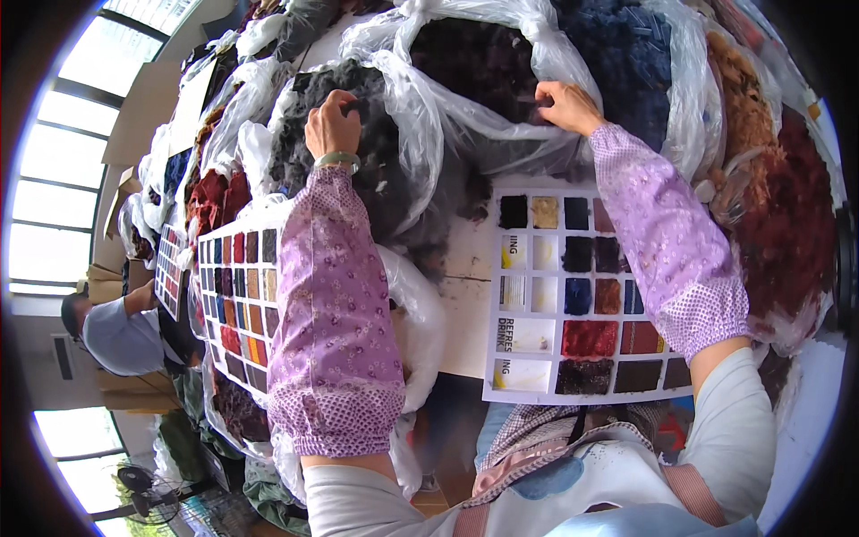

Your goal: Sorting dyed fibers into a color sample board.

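Note:
My left hand, with a band at its wrist, is over a clear plastic bag of dark grey loose fibre. Its fingers curl together in a pinch; what they hold is too small to tell. At the right rim of a bag of dark brown fibre, my right hand has thumb and fingers pressed together, seemingly on a small tuft of that fibre. Below my right forearm lies a white grid card with black, red, blue and brown fibre patches in its windows. Several left-hand windows hold no fibre.
More open plastic bags hold blue fibre, orange-brown fibre and dark red fibre. A second grid card stands left of my left sleeve. At far left sits another person, with a black fan below.

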Motion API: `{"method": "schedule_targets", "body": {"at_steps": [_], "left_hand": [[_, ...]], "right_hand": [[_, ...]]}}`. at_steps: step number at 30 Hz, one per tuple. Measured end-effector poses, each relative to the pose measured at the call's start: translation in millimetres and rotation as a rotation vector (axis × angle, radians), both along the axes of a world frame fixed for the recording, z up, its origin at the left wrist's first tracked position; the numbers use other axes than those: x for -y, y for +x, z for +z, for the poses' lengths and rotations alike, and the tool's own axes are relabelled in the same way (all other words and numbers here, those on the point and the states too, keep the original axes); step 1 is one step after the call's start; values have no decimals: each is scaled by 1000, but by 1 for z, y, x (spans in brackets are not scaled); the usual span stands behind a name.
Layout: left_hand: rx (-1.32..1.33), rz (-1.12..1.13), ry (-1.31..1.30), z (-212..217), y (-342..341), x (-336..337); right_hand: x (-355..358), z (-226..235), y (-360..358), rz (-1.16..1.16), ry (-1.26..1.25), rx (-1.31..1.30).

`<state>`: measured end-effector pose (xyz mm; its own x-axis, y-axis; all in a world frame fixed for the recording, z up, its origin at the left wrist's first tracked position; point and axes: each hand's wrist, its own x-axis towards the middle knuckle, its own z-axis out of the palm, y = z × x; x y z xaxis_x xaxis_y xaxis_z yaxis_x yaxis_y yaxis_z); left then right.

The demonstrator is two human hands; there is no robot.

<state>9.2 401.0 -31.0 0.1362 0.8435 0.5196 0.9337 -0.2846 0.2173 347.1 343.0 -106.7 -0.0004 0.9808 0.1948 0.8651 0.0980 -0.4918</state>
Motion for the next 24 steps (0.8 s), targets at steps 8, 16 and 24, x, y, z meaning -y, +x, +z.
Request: {"method": "schedule_targets", "body": {"at_steps": [8,16,24], "left_hand": [[-334,-134,294,22,-3,12],[134,-307,-144,17,84,86],[74,-457,-814,-75,91,167]], "right_hand": [[10,9,3,-67,-92,16],[65,30,8,-89,258,205],[204,0,-54,219,230,98]]}}
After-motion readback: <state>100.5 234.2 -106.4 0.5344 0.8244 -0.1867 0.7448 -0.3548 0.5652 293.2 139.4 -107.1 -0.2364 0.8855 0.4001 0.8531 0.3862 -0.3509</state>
